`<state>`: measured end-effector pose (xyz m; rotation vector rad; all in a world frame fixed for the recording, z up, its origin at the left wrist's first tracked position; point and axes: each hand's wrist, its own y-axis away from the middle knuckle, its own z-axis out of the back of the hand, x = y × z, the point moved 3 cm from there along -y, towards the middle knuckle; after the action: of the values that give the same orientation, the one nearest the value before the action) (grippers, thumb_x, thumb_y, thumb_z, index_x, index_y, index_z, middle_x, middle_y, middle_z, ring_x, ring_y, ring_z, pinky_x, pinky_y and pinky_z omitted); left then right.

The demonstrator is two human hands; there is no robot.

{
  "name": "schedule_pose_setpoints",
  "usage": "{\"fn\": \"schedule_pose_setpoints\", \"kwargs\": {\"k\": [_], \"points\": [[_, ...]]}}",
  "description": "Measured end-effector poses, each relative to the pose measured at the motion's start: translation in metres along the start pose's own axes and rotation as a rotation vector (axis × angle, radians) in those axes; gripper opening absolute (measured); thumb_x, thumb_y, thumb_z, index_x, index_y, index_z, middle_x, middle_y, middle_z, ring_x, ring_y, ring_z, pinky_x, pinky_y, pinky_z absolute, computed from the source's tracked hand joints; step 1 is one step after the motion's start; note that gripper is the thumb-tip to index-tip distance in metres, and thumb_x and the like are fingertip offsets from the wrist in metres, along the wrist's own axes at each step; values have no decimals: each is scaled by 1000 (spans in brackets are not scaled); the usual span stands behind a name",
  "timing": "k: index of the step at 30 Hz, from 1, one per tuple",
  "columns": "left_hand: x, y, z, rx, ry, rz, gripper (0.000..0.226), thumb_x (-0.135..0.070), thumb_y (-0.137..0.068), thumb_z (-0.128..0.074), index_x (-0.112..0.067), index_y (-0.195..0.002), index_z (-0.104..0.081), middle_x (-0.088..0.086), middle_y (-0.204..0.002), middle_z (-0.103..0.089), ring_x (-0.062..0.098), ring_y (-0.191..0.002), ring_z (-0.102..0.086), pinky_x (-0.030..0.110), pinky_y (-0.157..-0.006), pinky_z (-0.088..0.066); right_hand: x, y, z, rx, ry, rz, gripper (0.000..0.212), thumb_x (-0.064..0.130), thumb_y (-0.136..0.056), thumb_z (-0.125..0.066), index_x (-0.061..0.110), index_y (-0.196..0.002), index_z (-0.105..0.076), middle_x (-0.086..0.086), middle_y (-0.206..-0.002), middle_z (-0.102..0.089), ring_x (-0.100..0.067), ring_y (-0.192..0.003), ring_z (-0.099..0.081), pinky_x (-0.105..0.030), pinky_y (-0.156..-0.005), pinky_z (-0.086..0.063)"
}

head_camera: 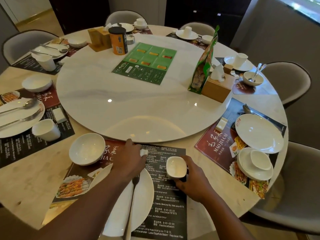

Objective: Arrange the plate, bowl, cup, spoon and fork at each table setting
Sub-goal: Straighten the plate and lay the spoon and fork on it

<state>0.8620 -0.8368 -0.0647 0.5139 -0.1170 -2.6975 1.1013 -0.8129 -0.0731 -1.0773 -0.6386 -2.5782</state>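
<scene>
Round table, nearest setting. Placemat at near edge; plate on it, bearing one long utensil (head hidden under the wrist). Bowl at mat's far-left corner. Cup right of plate, gripped round its side by right hand. Left hand at small white rest, pinch or touch unclear. Step, as judged: placing cup; next, upright set-down, release.

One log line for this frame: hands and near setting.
right hand: grips cup | left hand: touches white block | fork: on plate | bowl: on mat, left of plate
</scene>
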Motion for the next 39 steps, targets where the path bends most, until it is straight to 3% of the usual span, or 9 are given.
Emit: {"fn": "schedule_pose_setpoints", "kwargs": {"k": [3, 7, 11, 15, 26, 31, 35, 37, 39], "points": [[-19, 1, -10, -18, -2, -57, 42, -51, -88, -57, -22, -118, -63, 3, -117, -51, 26, -97, -61, 39, -80, -52, -4, 0, -2, -19, -25, 9, 73, 32, -75, -83, 41, -134, -41, 16, -128, -54, -7, -117, -50, -26, -92, -48], [-39, -1, -19, -26, 20, -105, 36, -48, -90, -60, -20, -113, -66, 1, -115, -55, 23, -97, -61, 36, -78, -51, -6, 1, -2, -29, -30, -6, 79, 32, -77, -83, 39, -139, -36, 18, -128, -49, -7, -117, -47, -29, -95, -49], [-43, -5, -25, -36, 8, -180, 24, -27, -91, -63, -20, -112, -69, 0, -110, -56, 24, -90, -64, 36, -72, -53, -8, 1, -1, -34, -48, -1, 78, 28, -76, -83, 41, -138, -37, 19, -123, -49, -8, -117, -49, -28, -93, -50], [-37, -8, -28, -63, -19, -223, 31, -7, -86, -57, -21, -112, -70, 0, -108, -58, 26, -88, -64, 34, -67, -51, -9, 0, -1, -40, -62, -6, 79, 27, -77, -83, 41, -139, -36, 17, -126, -51, -7, -117, -47, -30, -95, -49], [-30, -8, -27, -96, -17, -218, 31, -10, -86, -60, -23, -112, -70, -2, -116, -57, 25, -92, -65, 37, -74, -54, -5, 0, -2, -45, -65, -24, 77, 25, -78, -83, 39, -138, -37, 19, -120, -48, -4, -113, -45, -23, -89, -43], [-27, -7, -29, -88, -3, -229, 31, -9, -86, -60, -22, -112, -71, -1, -119, -57, 25, -94, -64, 37, -73, -54, -4, 1, -3, -38, -62, -42, 80, 25, -78, -83, 40, -140, -35, 14, -130, -52, -8, -120, -47, -27, -94, -46], [-22, -1, -20, -114, 44, -244, 27, -22, -92, -56, -23, -116, -69, -4, -124, -56, 21, -99, -63, 37, -76, -53, 1, 7, -2, -65, -70, -6, 80, 26, -77, -84, 50, -132, -31, 21, -123, -50, -5, -117, -48, -25, -94, -44], [-15, 8, -4, -185, 88, -265, 27, -26, -92, -56, -23, -115, -69, -5, -120, -58, 19, -97, -63, 36, -76, -54, 2, 13, -4, -70, -95, -17, 79, 24, -78, -83, 49, -132, -30, 23, -123, -47, -3, -116, -48, -20, -90, -43], [-4, 24, 19, -272, 134, -294, 23, -23, -91, -60, -19, -111, -71, -4, -113, -61, 16, -90, -62, 34, -72, -55, 0, 24, -6, -122, -126, -94, 76, 24, -83, -78, 38, -141, -32, 17, -126, -49, -6, -113, -51, -16, -78, -43]]}}
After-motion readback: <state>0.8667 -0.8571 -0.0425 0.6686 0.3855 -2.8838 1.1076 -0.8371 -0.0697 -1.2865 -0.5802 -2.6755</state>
